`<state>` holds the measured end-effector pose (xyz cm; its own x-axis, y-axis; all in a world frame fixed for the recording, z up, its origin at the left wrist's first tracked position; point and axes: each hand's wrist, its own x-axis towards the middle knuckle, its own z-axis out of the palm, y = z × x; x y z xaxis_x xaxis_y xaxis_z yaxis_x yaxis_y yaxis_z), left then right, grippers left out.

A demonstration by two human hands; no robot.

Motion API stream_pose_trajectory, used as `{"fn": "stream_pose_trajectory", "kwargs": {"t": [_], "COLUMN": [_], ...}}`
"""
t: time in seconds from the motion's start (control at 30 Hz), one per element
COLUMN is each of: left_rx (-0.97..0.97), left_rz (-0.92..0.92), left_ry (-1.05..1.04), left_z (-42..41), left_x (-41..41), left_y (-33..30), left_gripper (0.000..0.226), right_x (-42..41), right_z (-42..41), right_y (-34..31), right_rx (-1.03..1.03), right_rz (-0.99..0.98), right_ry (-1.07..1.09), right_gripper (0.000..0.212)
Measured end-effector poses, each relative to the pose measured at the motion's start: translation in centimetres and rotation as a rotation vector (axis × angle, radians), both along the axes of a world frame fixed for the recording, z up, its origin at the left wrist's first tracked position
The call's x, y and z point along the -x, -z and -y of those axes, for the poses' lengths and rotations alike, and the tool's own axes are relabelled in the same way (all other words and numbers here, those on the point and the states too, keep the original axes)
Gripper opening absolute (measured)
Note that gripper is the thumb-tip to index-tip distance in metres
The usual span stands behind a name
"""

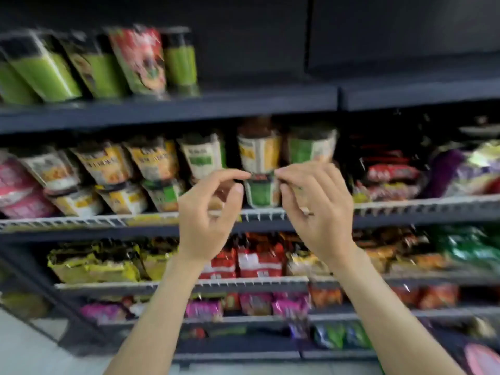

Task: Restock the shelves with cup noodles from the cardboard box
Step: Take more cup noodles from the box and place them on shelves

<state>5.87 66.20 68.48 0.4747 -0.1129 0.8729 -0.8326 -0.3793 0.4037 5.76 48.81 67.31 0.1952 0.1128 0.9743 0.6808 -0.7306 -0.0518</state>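
While the blur smears most of the labels, the layout reads clearly enough: at far left the top shelf (167,104) carries a row of tall green cups (43,69), and beneath it the wire-fronted middle shelf (81,219) holds yellow-labelled cup noodles (102,163) stacked two high. Moving rightward, the left hand (208,212) is raised in front of that middle shelf, palm turned inward, its fingers curled so the forefinger reaches toward the rim of a green cup (262,190) standing on the lower tier; whether it actually pinches the rim or merely hovers at it, I cannot tell. A yellow-and-white cup (258,155) sits stacked directly on top of that green one. Just right of it, the right hand (316,201) mirrors the left, fingers bent and fingertips near the same rim, and again contact is too blurred to call. Both hands stand apart, flanking the stack. To do this well, I judge the person should steady the lower cup from both sides, square the upper one over it, and nudge the pair back behind the wire lip so nothing tips forward. Farther right lie red noodle packets (389,171). No cardboard box is in view.
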Motion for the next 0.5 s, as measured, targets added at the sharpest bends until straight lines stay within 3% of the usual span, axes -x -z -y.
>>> {"fn": "stream_pose_trajectory", "kwargs": {"t": [0.23, 0.4, 0.5], "left_rx": [-0.57, -0.744, -0.766], "left_rz": [-0.634, -0.891, -1.015], "left_ry": [0.123, 0.212, 0.257], "left_z": [8.7, 17.5, 24.0], "left_x": [5.8, 9.5, 11.3], "left_y": [14.4, 23.4, 27.8], "left_gripper": [0.02, 0.018, 0.018], "right_x": [11.6, 19.8, 24.1], "right_z": [11.0, 21.5, 29.0], "right_y": [16.3, 25.3, 29.7], "right_rx": [0.105, 0.1, -0.015], "right_rz": [-0.643, -1.165, -1.539], "right_ry": [0.215, 0.486, 0.607], "right_gripper": [0.017, 0.015, 0.018]}}
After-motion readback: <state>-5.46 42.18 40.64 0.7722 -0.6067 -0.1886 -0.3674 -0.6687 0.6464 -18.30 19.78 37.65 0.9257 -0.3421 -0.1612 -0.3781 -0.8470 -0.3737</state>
